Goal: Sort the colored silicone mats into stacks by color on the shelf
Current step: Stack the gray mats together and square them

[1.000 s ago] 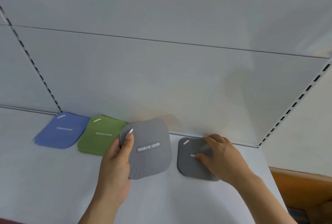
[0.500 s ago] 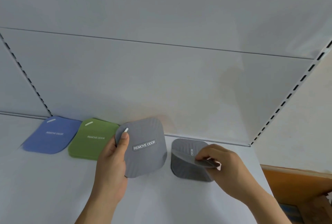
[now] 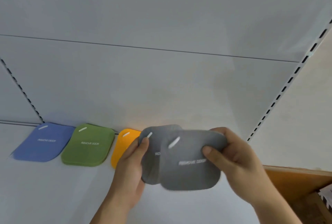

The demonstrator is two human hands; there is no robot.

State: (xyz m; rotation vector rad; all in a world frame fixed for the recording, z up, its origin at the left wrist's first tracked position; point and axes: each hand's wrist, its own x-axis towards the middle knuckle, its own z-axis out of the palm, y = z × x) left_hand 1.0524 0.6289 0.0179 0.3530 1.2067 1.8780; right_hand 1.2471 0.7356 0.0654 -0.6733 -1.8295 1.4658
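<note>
A: What has moved since a moment ago?

B: The right hand (image 3: 239, 162) has lifted its grey mat (image 3: 190, 168) off the shelf (image 3: 53, 196) and brought it across to the one the left hand (image 3: 133, 171) was already holding up. An orange mat (image 3: 122, 144) now shows behind the left hand, where it was hidden before.

A: How are the hands set?

B: Each pinches a mat. The left thumb lies on the top left corner of the rear grey mat (image 3: 150, 151); the right thumb presses on the front mat's right edge, fingers curled behind it.

A: And how do the two mats lie?

B: Both are held in the air above the shelf, printed faces towards the camera, white slots at the upper left. The front one overlaps the rear one and sits to its right and a little lower, so lining them up looks like a short slide to the left. The right hand's mat is nearer the camera.

A: Where would the pair go?

B: My guess is the back edge of the shelf, to the right of the orange mat. The right hand is nearer that spot.

A: Count them.

B: Two grey in hand, one orange, a blue mat (image 3: 45, 142) and a green stack (image 3: 88, 146) at the back edge. How many lie in each pile I cannot tell.
</note>
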